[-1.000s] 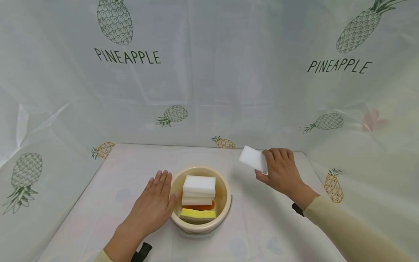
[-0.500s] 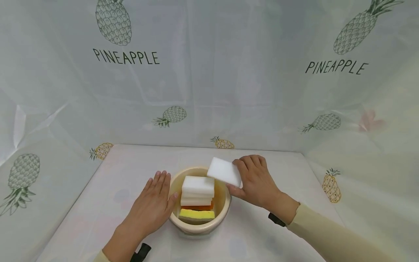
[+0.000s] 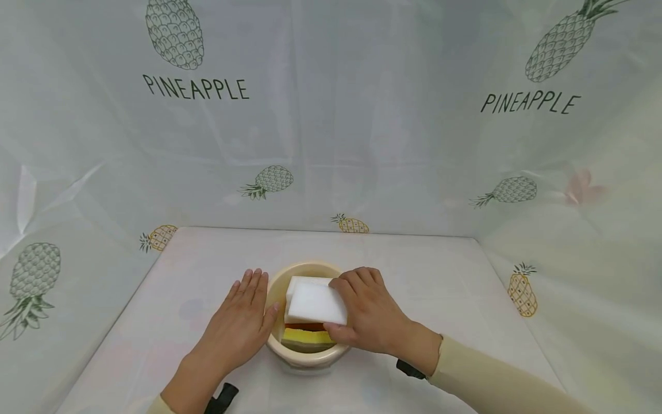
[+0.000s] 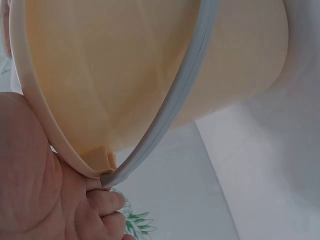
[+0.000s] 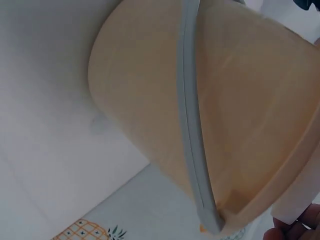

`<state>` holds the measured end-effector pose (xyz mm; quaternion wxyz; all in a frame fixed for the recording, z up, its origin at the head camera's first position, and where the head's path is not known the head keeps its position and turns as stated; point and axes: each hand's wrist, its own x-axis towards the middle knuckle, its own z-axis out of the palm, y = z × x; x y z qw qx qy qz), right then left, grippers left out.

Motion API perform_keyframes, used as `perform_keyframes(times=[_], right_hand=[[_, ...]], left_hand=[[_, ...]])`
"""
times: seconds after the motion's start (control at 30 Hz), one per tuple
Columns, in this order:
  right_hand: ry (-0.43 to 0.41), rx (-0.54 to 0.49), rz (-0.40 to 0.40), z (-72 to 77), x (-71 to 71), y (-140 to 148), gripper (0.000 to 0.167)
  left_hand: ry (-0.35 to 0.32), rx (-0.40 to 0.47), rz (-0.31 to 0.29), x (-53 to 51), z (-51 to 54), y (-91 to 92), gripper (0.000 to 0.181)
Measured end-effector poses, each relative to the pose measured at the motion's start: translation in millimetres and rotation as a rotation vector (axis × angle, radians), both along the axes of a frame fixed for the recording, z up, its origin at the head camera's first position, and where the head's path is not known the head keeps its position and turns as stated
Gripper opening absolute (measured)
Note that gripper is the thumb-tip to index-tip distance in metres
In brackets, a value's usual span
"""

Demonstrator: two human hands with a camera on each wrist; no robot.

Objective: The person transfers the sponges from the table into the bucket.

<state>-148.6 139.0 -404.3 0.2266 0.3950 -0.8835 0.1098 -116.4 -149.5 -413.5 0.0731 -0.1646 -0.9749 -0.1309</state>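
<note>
A cream bucket (image 3: pixel 296 359) with a grey handle (image 4: pixel 172 100) stands on the table. Inside it lie a yellow sponge (image 3: pixel 308 337), something orange behind that, and a stack of white sponges (image 3: pixel 297 280). My right hand (image 3: pixel 369 313) grips another white sponge (image 3: pixel 316 303) between thumb and fingers, over the stack; whether it touches the stack I cannot tell. At the bucket's left rim my left hand (image 3: pixel 235 322) rests with its fingers straight. In the right wrist view, the held sponge (image 5: pixel 295 197) shows beyond the rim, partly cut off.
A white patterned cloth covers the table (image 3: pixel 424 270). Behind and at the sides hangs a pale sheet (image 3: pixel 331 115) printed with pineapples. The grey handle hangs down along the bucket's near side.
My right hand has carried its white sponge leftward, from the right of the bucket to above the stack inside. The left hand has stayed at the rim.
</note>
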Motion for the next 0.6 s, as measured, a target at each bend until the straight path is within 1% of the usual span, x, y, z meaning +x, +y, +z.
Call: perform_keyframes(times=[0.13,0.37,0.6], right_hand=[[-0.006,0.021,0.019,-4.2,2.6,-5.4,0.056],[-0.023,0.063,0.036,-6.3,3.3,-9.5,0.056],[-0.038,0.081,0.042,-8.1,2.4,-10.4,0.056]], left_hand=[[0.001,-0.005,0.001,-0.6,-0.5,-0.3,0.069],[0.022,-0.009,-0.001,0.0,1.5,-0.6,0.068],[0.011,0.000,-0.003,-0.6,0.2,-0.2,0.069]])
